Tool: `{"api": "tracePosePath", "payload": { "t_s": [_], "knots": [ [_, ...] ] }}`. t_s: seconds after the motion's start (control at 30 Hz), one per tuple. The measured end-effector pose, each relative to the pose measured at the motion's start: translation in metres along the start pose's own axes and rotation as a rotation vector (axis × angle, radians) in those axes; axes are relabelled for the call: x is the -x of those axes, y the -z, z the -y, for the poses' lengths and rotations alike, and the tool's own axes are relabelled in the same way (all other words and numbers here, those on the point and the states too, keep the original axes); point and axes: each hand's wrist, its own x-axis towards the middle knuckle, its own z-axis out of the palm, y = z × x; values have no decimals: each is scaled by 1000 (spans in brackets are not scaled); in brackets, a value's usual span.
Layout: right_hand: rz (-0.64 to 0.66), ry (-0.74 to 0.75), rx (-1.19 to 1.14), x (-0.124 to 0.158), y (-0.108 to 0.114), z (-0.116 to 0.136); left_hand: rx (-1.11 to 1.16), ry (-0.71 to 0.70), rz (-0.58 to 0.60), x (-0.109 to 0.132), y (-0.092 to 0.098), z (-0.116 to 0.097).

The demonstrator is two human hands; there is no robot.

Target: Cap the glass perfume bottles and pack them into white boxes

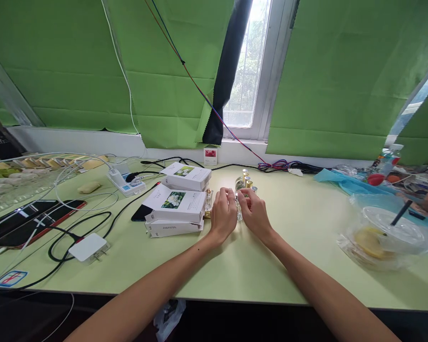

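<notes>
Left hand [224,216]: fingers are curled beside the clear glass piece; whether it is grasped cannot be told.
Right hand [254,211]: thumb and fingers are bent inward; a grasp cannot be confirmed, the fingertips being partly hidden.
Clear glass piece [239,213]: located between the hands, apparently a small bottle.
Gold-capped bottles [248,182]: grouped on the table [306,228], just beyond the hands.
White boxes [189,206]: stacked left of the left hand.
Lidded cup [385,223]: placed well apart, at right.

Small gold-capped bottles [248,183], clustered together
</notes>
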Motion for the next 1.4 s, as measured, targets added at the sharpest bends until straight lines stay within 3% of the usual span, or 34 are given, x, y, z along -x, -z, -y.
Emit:
{"api": "tracePosePath", "payload": {
  "t_s": [0.57, 0.83, 1.13, 1.4],
  "knots": [
    [6, 3, 7, 0, 0, -1, 162, -13, -128, -2, 6, -9],
    [10, 6, 1, 0, 1, -1, 188, 23, -81, 1, -1, 0],
    [6, 3, 14, 1, 0, -1, 222, 137, -95, -1, -1, 0],
    [1, 12, 26, 1, 0, -2, 214, 143, -117, -1, -2, 1]
  ]
}}
